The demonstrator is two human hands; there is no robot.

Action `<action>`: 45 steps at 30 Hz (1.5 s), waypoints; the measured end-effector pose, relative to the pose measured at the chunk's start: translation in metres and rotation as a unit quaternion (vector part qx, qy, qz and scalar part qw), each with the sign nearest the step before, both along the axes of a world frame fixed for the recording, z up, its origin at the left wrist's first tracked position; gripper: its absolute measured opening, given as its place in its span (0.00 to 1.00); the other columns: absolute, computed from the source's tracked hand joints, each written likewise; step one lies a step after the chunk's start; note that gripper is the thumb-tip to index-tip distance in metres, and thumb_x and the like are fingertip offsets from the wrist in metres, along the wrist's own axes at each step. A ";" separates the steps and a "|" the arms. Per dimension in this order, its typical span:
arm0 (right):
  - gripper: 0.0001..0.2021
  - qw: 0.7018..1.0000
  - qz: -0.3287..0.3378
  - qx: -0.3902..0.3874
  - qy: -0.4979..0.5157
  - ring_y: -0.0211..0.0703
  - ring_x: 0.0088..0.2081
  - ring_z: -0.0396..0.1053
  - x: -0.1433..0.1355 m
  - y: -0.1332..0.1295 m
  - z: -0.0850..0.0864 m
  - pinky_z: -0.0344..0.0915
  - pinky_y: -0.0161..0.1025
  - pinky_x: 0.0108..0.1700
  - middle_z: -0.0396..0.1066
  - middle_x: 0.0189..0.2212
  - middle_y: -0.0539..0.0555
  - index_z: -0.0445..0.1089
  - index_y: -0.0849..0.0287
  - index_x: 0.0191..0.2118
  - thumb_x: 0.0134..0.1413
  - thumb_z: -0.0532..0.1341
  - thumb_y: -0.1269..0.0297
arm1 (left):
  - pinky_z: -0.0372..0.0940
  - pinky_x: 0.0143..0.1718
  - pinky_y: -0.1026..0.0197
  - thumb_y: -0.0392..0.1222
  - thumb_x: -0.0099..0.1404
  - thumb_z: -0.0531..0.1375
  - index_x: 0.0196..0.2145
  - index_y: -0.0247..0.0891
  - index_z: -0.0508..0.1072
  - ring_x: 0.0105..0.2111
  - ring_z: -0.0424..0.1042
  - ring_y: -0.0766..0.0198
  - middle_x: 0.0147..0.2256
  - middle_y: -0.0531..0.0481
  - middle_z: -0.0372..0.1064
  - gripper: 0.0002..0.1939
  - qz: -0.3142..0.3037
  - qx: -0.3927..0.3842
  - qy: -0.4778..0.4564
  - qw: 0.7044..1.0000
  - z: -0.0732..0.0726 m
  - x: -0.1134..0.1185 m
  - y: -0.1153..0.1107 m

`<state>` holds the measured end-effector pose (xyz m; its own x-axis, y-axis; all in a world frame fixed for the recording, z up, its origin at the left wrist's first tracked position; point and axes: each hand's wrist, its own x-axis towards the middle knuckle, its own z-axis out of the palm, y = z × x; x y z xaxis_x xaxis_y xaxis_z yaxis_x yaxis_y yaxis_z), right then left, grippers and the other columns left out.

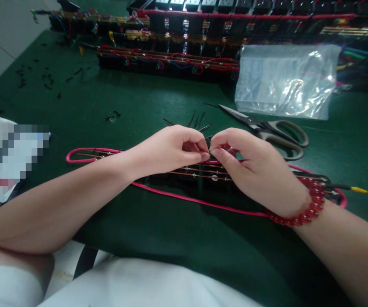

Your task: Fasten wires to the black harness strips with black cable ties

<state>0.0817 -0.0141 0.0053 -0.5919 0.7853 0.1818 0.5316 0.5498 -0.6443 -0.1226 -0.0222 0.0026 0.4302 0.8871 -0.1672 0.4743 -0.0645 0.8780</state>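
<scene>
My left hand (pixel 184 146) and my right hand (pixel 246 160) meet fingertip to fingertip, both closed in a pinch. Whatever lies between the fingers is too small or hidden to make out. Beneath them stretches a long dark strip assembly (pixel 203 171) with copper-coloured rods and small metal fittings. A pink-red cable (pixel 186 198) loops around it, bending back at the left end. Just behind the fingertips lies a bunch of thin black strips (pixel 198 121), partly covered by my hands. The right wrist wears a red bead bracelet (pixel 313 204).
Scissors (pixel 260 125) with grey-black handles lie behind my right hand, beside a clear plastic bag (pixel 286 83). Several wired assemblies (pixel 171 62) line the back. Black scraps (pixel 46 79) dot the green table (pixel 132 100). A blurred-out white object (pixel 7 157) is at left.
</scene>
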 end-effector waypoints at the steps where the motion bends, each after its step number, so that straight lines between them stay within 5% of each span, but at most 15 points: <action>1: 0.07 1.000 -0.002 0.000 0.001 0.46 0.35 0.71 0.000 0.000 0.000 0.68 0.43 0.37 0.74 0.34 0.53 0.68 0.52 0.36 0.64 0.55 0.70 | 0.68 0.35 0.64 0.41 0.63 0.63 0.33 0.39 0.79 0.34 0.77 0.65 0.32 0.53 0.79 0.06 -0.001 0.003 0.000 1.000 -0.001 0.000 0.000; 45: 0.06 0.998 -0.010 -0.007 0.067 0.42 0.32 0.65 0.000 -0.001 0.000 0.67 0.42 0.35 0.66 0.32 0.50 0.63 0.52 0.36 0.65 0.56 0.71 | 0.64 0.28 0.65 0.39 0.63 0.63 0.31 0.39 0.80 0.27 0.74 0.68 0.27 0.56 0.77 0.05 -0.002 0.032 0.052 0.998 -0.001 0.002 -0.003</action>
<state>0.0813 -0.0148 0.0057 -0.5465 0.8001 0.2472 0.4512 0.5300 -0.7180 -0.1205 -0.0253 0.0020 0.4164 0.8959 -0.1549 0.5626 -0.1201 0.8179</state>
